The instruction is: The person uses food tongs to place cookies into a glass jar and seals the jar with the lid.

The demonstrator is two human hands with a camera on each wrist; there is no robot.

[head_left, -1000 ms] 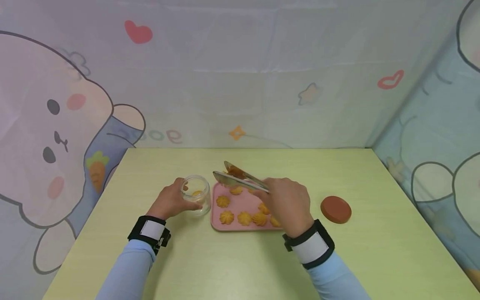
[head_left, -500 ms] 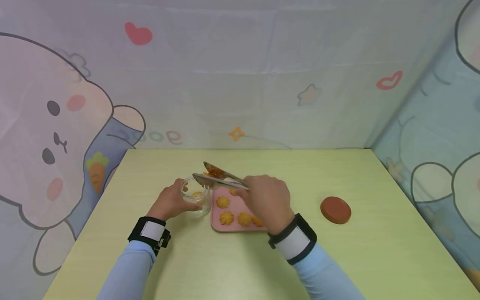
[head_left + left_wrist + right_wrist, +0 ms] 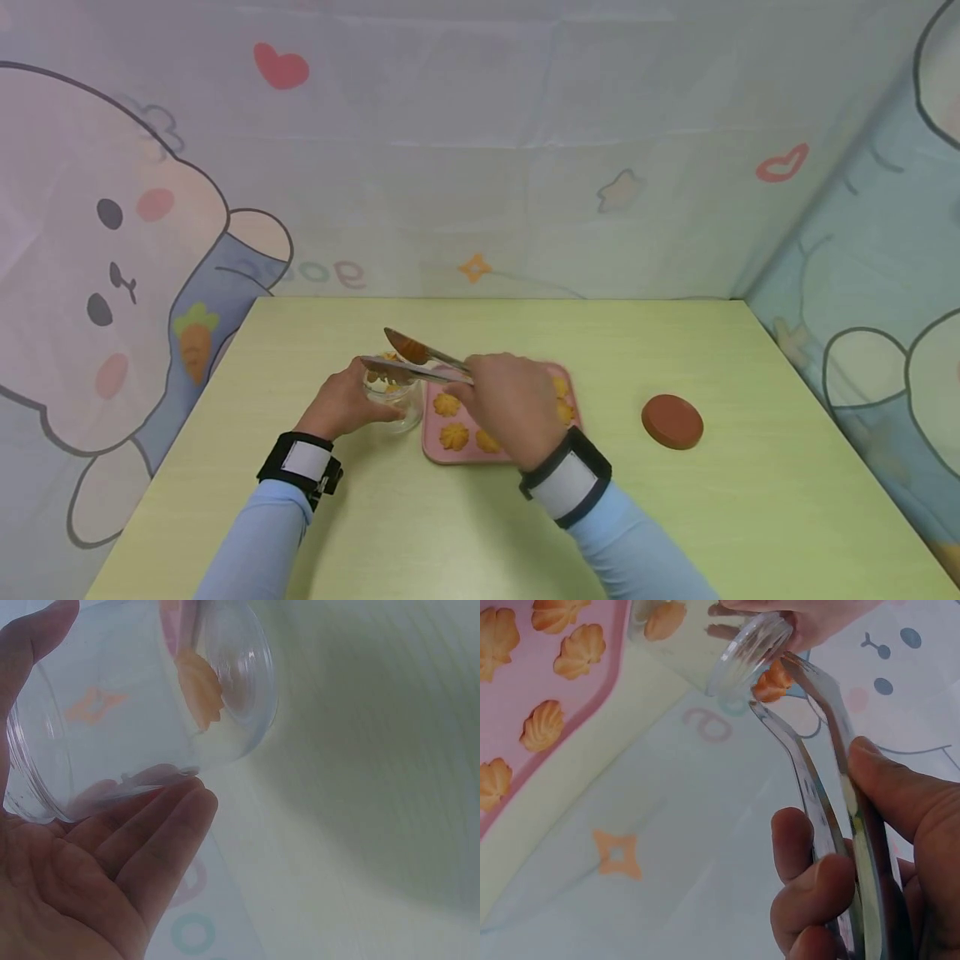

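My left hand [image 3: 347, 403] grips a clear glass jar [image 3: 112, 742] round its side, thumb and fingers on opposite faces. One piped cookie [image 3: 200, 691] lies inside near the jar's base. In my right hand [image 3: 513, 408] I hold metal tongs [image 3: 832, 787], thumb on one arm and curled fingers on the other. Between the tongs' tips is a second cookie [image 3: 773, 682], right at the jar's mouth. In the head view the tips cover part of the jar opening. A pink tray [image 3: 438, 457] with several cookies sits beside the jar, partly hidden under my right hand.
A round reddish-brown lid [image 3: 672, 422] lies on the pale yellow-green table [image 3: 420, 533], right of the tray. A curtain [image 3: 480, 150] with cartoon prints hangs behind the table and along its right side.
My right hand has moved left with the tongs and the cookie, from above the tray to the jar's mouth. My left hand and the jar have stayed in place.
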